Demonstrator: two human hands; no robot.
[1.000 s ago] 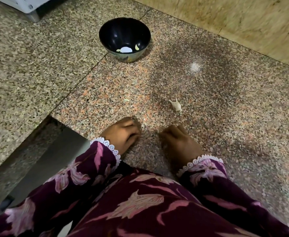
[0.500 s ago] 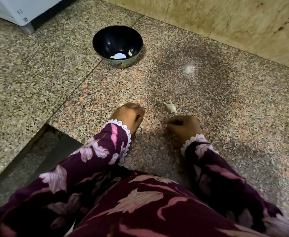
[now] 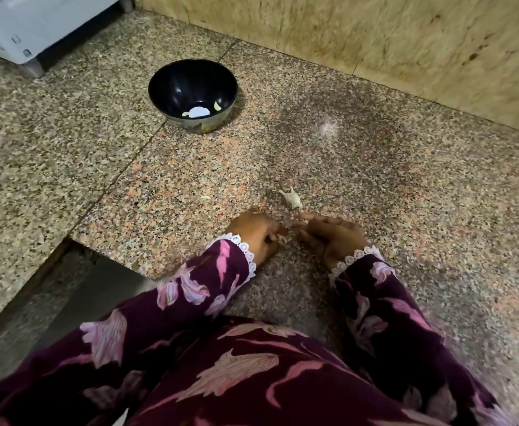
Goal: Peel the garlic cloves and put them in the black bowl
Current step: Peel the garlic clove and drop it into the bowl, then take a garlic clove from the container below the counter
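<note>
Surface: speckled granite counter [image 3: 359, 167] in pink, tan and grey, with one joint line running from the upper centre of the frame diagonally down to the lower left. At lower left the slab ends at a cut edge, and a darker, lower recess [image 3: 67, 290] lies beyond it. A pale smudge [image 3: 326, 129] marks the stone at centre right. Along the top and right of the frame stands a yellowish streaked wall panel [image 3: 375, 35], meeting the counter in a straight seam. A white appliance [image 3: 21, 23] occupies the upper left corner; small marks on its face are too small to read. No legible writing found elsewhere.

Task items: the black bowl [image 3: 192, 95] stands upright at upper centre, just right of the joint line, well apart from both hands. Two small yellowish peeled cloves [image 3: 217, 106] lie in its bottom beside a white glare spot. A dry garlic piece [image 3: 292, 198] with papery skin lies on the stone just above the hands, touching neither. A small pale scrap [image 3: 205, 197] lies to its left.

Hands: the left hand [image 3: 256, 236] and right hand [image 3: 329, 233] sit at frame centre, fingertips nearly meeting. The left fingers are curled inward; the right fingers are partly extended. Motion blur prevents confirming whether either holds anything. Both wrists carry white lace cuffs on maroon floral sleeves.

Open stone lies to the right and between hands and bowl.
</note>
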